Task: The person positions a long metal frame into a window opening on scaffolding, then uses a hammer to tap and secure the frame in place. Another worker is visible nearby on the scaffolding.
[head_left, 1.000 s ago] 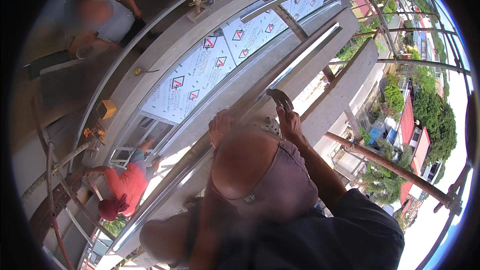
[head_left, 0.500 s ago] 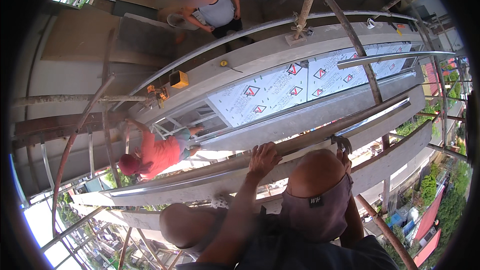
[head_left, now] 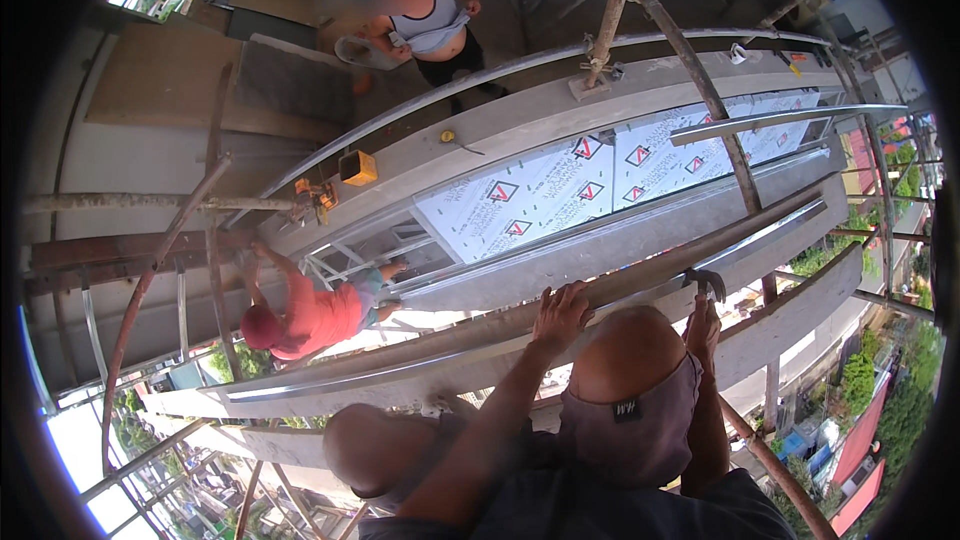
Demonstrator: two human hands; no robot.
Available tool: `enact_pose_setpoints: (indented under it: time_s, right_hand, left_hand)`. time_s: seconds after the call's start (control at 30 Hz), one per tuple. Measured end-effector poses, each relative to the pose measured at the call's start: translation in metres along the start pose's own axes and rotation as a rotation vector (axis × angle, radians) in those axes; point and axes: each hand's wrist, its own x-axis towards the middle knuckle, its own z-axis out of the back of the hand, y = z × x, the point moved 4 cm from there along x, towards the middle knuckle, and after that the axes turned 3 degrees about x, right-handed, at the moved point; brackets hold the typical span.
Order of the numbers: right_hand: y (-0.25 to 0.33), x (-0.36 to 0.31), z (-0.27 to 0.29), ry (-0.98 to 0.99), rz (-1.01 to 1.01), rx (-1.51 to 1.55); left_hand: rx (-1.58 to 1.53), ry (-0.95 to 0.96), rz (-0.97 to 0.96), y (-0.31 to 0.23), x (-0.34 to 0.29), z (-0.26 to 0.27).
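Hammer in right hand over the metal strip; left hand on the beam edge

Claw hammer (head_left: 708,278): right of centre, head up at the edge of a long shiny metal strip (head_left: 400,370); whether the two touch cannot be told. Right hand (head_left: 703,325) closed around the handle, below the head. Left hand (head_left: 563,318) to the left of it, fingers bent over the edge of the brown beam (head_left: 680,260); cannot tell whether it grips or only rests. The strip runs along the near side of the beam.

Beyond the beam: film-covered white panels (head_left: 520,200), printed with red and black marks, lying along a concrete ledge (head_left: 530,105). On the ledge: yellow tape measure (head_left: 447,137), yellow box (head_left: 357,168) and an orange-yellow tool (head_left: 315,198), its kind unclear.

Farther out: co-worker in a red shirt (head_left: 315,318) at left, arms reaching to the wall; second person in a grey sleeveless top (head_left: 435,20) behind the ledge. Scaffold poles cross the scene. Lower right: greenery and a red roof (head_left: 865,430) below.
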Motion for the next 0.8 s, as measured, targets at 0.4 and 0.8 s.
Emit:
enact_pose_setpoints:
  time_s: [0.4, 0.8]
  right_hand:
    - [-0.059, 0.024, -0.005, 0.12, 0.336, -0.359]
    - [-0.06, 0.024, -0.004, 0.064, 0.339, -0.3]
  left_hand:
    - [0.01, -0.082, -0.069, -0.001, -0.005, -0.003]
    - [0.026, -0.142, -0.103, 0.006, -0.005, -0.01]
